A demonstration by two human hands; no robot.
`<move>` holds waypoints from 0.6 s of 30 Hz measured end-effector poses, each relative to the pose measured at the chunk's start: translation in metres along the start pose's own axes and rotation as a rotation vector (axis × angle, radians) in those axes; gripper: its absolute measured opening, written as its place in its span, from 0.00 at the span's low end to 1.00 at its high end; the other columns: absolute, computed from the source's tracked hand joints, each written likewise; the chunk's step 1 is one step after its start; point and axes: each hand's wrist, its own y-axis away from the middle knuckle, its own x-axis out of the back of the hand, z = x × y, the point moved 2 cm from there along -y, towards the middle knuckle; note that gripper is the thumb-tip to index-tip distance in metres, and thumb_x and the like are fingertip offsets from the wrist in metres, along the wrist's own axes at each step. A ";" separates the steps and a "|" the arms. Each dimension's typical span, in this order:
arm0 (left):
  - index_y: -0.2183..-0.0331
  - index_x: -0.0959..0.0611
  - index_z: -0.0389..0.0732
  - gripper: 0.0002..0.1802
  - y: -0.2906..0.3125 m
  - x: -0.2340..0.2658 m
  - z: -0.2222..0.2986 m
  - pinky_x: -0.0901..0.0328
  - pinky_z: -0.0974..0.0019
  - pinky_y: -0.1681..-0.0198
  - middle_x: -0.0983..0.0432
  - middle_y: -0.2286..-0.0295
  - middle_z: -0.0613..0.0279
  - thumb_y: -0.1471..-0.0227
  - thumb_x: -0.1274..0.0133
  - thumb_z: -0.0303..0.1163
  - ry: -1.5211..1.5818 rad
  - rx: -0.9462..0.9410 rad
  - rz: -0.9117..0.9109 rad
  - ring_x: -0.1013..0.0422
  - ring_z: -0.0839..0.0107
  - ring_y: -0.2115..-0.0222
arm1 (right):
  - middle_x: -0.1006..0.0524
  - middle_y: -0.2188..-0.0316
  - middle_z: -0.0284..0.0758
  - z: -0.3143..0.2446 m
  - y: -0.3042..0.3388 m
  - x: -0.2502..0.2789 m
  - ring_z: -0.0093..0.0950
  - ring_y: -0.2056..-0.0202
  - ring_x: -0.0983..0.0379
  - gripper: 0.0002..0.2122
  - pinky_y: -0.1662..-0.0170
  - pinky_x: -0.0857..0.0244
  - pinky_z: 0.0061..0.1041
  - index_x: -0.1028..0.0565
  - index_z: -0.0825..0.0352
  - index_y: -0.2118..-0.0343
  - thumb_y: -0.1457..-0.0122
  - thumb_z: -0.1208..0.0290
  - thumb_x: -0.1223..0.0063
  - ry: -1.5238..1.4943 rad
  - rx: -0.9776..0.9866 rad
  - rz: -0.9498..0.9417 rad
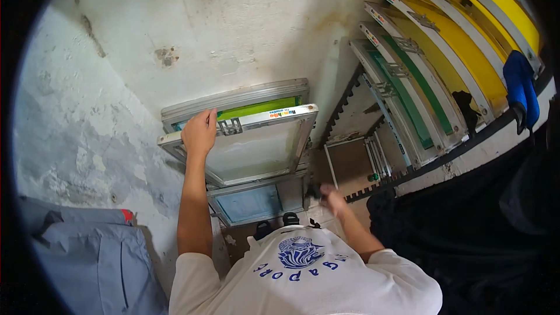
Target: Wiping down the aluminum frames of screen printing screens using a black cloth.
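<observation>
My left hand [200, 134] is closed over the top bar of a metal-framed printing screen [254, 149] with pale mesh, tilted toward me from the wall. Just behind it leans another screen with bright green mesh [259, 107]. Below them, near my feet, stands a screen with a light blue panel [248, 203]. Low on the right, my right hand [333, 199] is curled and blurred by motion. A small dark object [315, 191] shows at its fingers, too smeared to name.
A slotted rack [408, 170] on the right holds several screens with green and yellow mesh [466, 52]. Blue cloth [522, 90] hangs at its end, black fabric [466, 216] below. Grey clothing [99, 256] hangs by the stained wall [87, 140] on the left.
</observation>
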 end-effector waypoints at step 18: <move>0.69 0.13 0.44 0.20 0.007 -0.020 0.033 0.29 0.46 0.62 0.17 0.70 0.57 0.33 0.50 0.47 -0.014 -0.174 0.048 0.22 0.50 0.65 | 0.23 0.58 0.35 -0.241 0.059 -0.096 0.25 0.58 0.23 0.22 0.61 0.25 0.24 0.30 0.67 0.48 0.41 0.71 0.29 -0.179 0.918 0.281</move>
